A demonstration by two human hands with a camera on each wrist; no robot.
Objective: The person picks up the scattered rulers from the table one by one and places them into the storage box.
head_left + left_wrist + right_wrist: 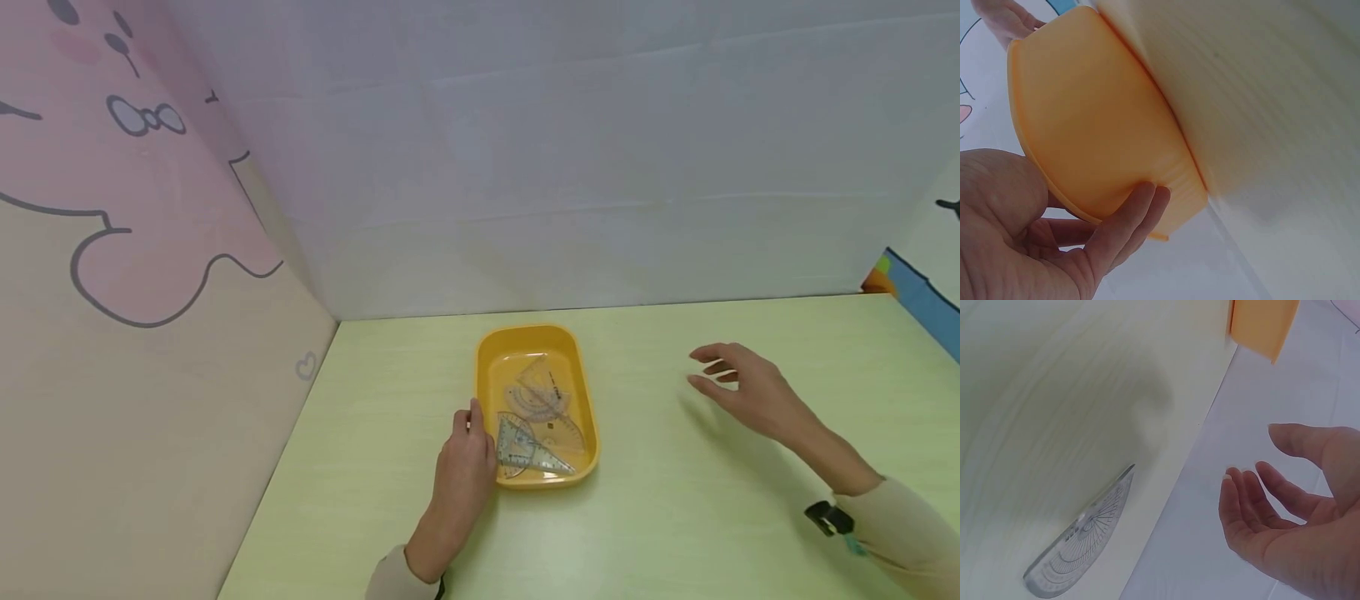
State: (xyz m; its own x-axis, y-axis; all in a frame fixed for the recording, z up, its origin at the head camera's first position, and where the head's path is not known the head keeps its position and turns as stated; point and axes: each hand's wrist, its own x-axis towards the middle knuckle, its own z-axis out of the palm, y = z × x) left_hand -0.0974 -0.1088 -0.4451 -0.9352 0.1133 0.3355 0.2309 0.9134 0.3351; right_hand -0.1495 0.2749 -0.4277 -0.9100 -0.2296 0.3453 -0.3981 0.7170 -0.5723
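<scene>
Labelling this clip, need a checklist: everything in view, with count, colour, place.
Table: 1, pale yellow-green, under the tray
Tray: 1, yellow, on the table
Set squares: at least 2, clear, one green-tinted, in the tray
Protractors: several, clear, in the tray; overlap hides the exact count
Loose protractor: 1, clear, on the table, right wrist view
Backdrop: 1, greyish white, behind the table
Left panel: 1, pink-beige cartoon print, left
Right panel: 1, partly blue print, right edge
Wrist device: 1 clearly visible, black, right wrist
Sleeves: 2, beige, bottom edge
Left grip: 1, bare, pinching the tray's left rim
Right grip: 1, bare, holding nothing, right of the tray
</scene>
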